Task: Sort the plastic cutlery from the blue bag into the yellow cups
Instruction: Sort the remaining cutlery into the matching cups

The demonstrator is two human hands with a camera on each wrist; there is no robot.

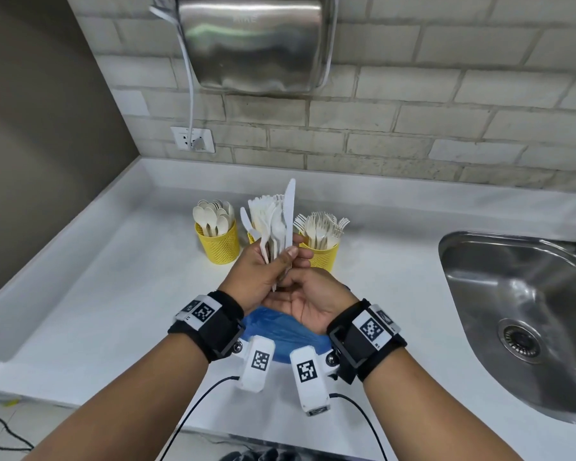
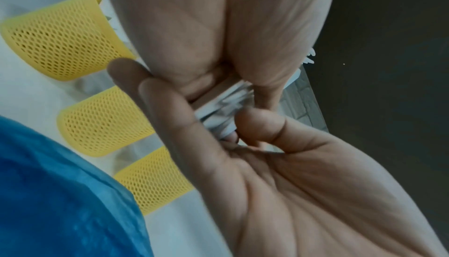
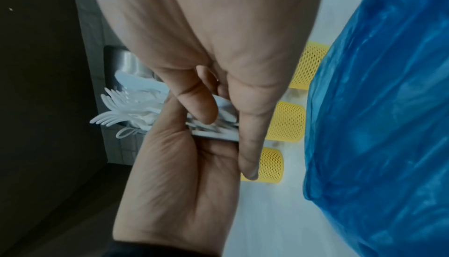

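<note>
My left hand [image 1: 288, 259] grips an upright bundle of white plastic cutlery [image 1: 280, 221], a knife standing tallest. From below, my right hand [image 1: 298, 281] holds the handle ends [image 2: 218, 111] between thumb and fingers. Three yellow mesh cups stand behind the hands. The left cup [image 1: 218, 244] has spoons, the right cup [image 1: 321, 256] has forks, and the middle cup [image 1: 250, 237] is mostly hidden behind the bundle. The blue bag [image 1: 280, 331] lies on the counter under my wrists.
A steel sink [image 1: 519, 311] is set into the white counter [image 1: 113, 277] at the right. On the tiled wall behind hang a metal hand dryer [image 1: 253, 41] and a socket [image 1: 193, 139]. Cables trail off the counter's front edge.
</note>
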